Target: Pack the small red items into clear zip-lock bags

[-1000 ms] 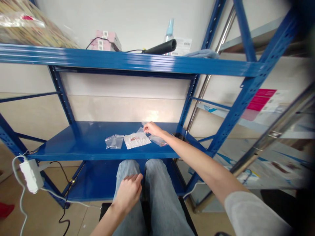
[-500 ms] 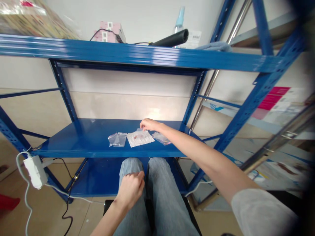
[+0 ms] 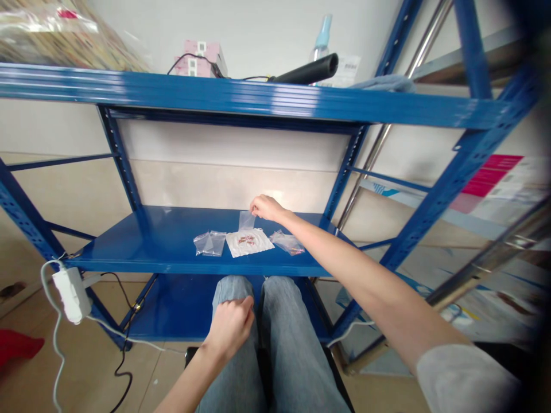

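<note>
My right hand [image 3: 264, 207] reaches over the blue shelf, its fingers pinched on the edge of a small clear plastic bag [image 3: 246, 220]. The bag stands behind a white crinkled sheet [image 3: 263, 244], which looks like paper or a pad. Small reddish-brown pieces [image 3: 247, 240] lie on the sheet, too small to name. To its left are clear plastic bags [image 3: 210, 244]; to its right is another clear bag [image 3: 287, 242] with small coloured items inside. My left hand [image 3: 233, 322] rests closed in a fist over my left thigh, with nothing seen in it.
An upper blue shelf beam [image 3: 241, 97] crosses above my hands, bearing pink boxes [image 3: 200, 57], a black tube [image 3: 305, 70] and a spray bottle [image 3: 322, 43]. A white power strip [image 3: 72, 295] hangs at the left post, with cables below.
My right hand has drawn up and back from the sheet, raising the small clear bag. More reddish-brown pieces show on the sheet. My left hand stays put; the view has shifted slightly.
</note>
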The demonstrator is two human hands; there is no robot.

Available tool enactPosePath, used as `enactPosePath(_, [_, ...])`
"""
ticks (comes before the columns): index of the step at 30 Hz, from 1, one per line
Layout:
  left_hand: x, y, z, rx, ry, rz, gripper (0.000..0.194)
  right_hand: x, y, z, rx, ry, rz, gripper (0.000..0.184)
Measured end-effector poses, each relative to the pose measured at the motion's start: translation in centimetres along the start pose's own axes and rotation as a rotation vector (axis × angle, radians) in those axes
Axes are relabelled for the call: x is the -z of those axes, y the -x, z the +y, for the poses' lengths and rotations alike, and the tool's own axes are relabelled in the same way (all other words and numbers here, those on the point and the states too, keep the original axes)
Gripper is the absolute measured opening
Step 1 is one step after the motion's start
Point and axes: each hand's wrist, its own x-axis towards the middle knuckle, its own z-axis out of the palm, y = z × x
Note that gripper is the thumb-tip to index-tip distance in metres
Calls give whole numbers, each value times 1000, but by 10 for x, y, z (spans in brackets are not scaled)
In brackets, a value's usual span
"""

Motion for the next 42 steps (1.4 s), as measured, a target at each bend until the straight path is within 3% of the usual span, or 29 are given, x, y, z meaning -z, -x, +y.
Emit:
enactPosePath(3, [1,-1,-1,10,-13,-11,20,-26,4,-37,-48,24,333,23])
enactPosePath(5, [1,0,-1,13,-24,-18,20,-58,11,-64,61,84,403,21])
enactPosePath(9, [2,4,0,21,-49,-24,20,-118,16,-99,336,203,216,29])
enactPosePath(13, [1,4,2,15,-66,-39,19,-138,7,-99,368,111,10,44])
enactPosePath(15, [2,3,2,9,-64,-47,20,-134,3,-90,374,60,-45,49])
enactPosePath(18, [4,2,0,13,-54,-41,22,-120,9,-65,311,31,31,54])
enactPosePath(20, [5,2,-2,19,-41,-32,23,-106,23,-38,165,24,113,51])
enactPosePath(23, [6,5,-3,14,-22,-28,23,-85,60,14,-166,19,189,43])
enactPosePath(26, [5,6,-1,3,-32,-39,22,-67,104,61,-387,41,221,36])
enactPosePath(29, [3,5,-1,-5,-53,-46,22,-58,140,86,-529,26,231,29])
enactPosePath(35, [2,5,-7,31,-65,-48,24,-54,166,85,-614,-77,325,11])
enactPosePath(39, [2,11,-8,75,-36,-25,26,-37,163,77,-634,-162,474,20])
enactPosePath(42, [-3,12,-5,112,131,64,30,-32,169,55,-618,-233,567,30])
